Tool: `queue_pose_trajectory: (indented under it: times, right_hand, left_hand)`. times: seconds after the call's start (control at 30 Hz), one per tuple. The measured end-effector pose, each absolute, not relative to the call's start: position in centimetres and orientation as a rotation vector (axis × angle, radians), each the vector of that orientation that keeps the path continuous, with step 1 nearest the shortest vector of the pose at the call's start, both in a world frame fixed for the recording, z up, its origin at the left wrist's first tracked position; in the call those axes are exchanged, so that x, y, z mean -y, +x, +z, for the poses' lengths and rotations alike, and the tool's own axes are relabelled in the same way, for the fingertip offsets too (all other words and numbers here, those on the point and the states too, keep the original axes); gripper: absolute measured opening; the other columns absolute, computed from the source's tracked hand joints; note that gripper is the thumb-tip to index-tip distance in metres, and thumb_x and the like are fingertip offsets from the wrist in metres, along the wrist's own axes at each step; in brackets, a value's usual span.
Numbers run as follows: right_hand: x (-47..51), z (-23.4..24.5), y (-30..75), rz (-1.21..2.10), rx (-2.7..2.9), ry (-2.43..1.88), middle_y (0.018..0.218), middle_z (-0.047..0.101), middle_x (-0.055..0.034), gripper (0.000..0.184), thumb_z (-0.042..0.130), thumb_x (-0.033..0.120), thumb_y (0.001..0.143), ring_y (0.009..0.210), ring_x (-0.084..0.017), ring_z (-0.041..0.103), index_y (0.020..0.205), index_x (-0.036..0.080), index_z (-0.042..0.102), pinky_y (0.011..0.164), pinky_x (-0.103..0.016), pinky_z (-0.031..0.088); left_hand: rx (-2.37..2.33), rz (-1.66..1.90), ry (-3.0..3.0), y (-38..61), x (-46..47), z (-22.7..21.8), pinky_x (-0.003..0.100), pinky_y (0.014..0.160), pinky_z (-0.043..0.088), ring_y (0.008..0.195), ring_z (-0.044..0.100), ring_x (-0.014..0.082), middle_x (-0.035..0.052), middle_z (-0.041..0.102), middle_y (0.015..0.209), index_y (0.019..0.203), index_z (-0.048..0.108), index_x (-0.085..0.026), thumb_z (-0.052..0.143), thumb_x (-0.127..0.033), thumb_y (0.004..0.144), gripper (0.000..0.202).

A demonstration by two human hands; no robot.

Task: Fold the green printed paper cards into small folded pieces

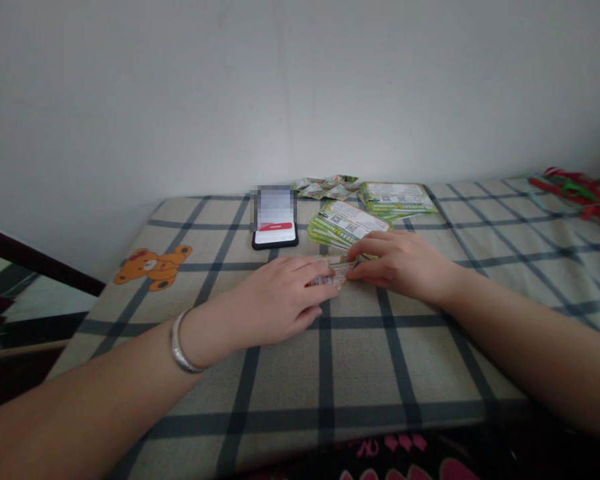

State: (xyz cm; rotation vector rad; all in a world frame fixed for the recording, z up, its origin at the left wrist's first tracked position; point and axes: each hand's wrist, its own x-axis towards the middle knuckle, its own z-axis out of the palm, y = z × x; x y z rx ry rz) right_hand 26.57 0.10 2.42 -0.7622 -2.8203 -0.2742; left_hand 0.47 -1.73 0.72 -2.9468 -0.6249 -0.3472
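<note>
A small printed paper card (336,261), green and white, lies low over the tablecloth between my hands. My left hand (285,293), with a silver bangle at the wrist, has its fingers closed over the card's left part and hides some of it. On the card's right edge, my right hand (405,263) pinches with thumb and fingers. Just behind my right hand is a fanned stack of similar green-edged cards (347,221). Farther back sits a second stack of cards (397,195), and beside it are several folded card pieces (326,187).
A phone (275,217) with a lit screen lies behind my left hand. The checked tablecloth (260,393) has an orange bear figure (153,268) on its left side. Red and green items (575,190) lie at the far right. A white wall (280,93) stands behind the table.
</note>
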Motion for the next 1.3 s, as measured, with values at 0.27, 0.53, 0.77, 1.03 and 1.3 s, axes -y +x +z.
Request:
queue_pose_trajectory:
  times: [0.27, 0.53, 0.77, 1.03, 1.3]
  right_hand:
    - [-0.8, 2.4, 27.4, -0.327, 2.798, -0.859, 0.107, 0.07, -0.0008, 0.019, 0.064, 0.021, 0.086, 0.087, -0.018, 0.063, 0.098, 0.032, 0.075, 0.069, -0.029, 0.043]
    - [-1.5, 2.2, 28.3, -0.383, 2.788, -0.923, 0.106, 0.069, -0.0013, 0.02, 0.06, 0.019, 0.086, 0.085, -0.017, 0.063, 0.098, 0.028, 0.074, 0.065, -0.028, 0.042]
    - [-0.9, 2.2, 27.0, -0.433, 2.813, -0.921, 0.091, 0.07, -0.0052, 0.016, 0.055, 0.019, 0.085, 0.086, -0.021, 0.062, 0.089, 0.019, 0.07, 0.079, -0.035, 0.043]
    - [-0.9, 1.6, 26.5, -0.434, 2.801, -0.692, 0.107, 0.07, -0.0024, 0.019, 0.053, 0.026, 0.093, 0.095, -0.021, 0.059, 0.104, 0.022, 0.068, 0.086, -0.036, 0.041]
    - [-1.1, 1.4, 26.4, -0.4, 2.834, -0.703, 0.104, 0.071, -0.0044, 0.021, 0.05, 0.025, 0.096, 0.095, -0.02, 0.059, 0.105, 0.019, 0.068, 0.085, -0.034, 0.041]
  left_hand:
    - [0.652, -0.309, -2.947, 0.4, 1.7, 0.7, 0.047, 0.099, 0.046, 0.118, 0.054, 0.0287, 0.0121, 0.058, 0.127, 0.122, 0.058, -0.021, 0.055, -0.024, 0.088, 0.034]
    - [0.65, -0.333, -2.973, 0.5, 1.7, 0.7, 0.046, 0.101, 0.045, 0.12, 0.053, 0.0272, 0.0107, 0.057, 0.129, 0.122, 0.058, -0.022, 0.055, -0.023, 0.089, 0.034]
    - [0.592, -0.351, -3.006, 0.1, 1.2, 0.8, 0.048, 0.101, 0.044, 0.121, 0.052, 0.0284, 0.0097, 0.057, 0.13, 0.118, 0.06, -0.023, 0.058, -0.03, 0.089, 0.03]
    - [0.604, -0.363, -3.108, 0.0, 0.7, 0.7, 0.048, 0.105, 0.04, 0.125, 0.048, 0.0271, 0.0082, 0.056, 0.132, 0.116, 0.063, -0.025, 0.059, -0.032, 0.09, 0.028]
    - [0.654, -0.485, -3.22, 0.0, 0.2, 0.6, 0.045, 0.104, 0.04, 0.119, 0.053, 0.0226, 0.0048, 0.06, 0.127, 0.112, 0.065, -0.026, 0.053, -0.032, 0.094, 0.022]
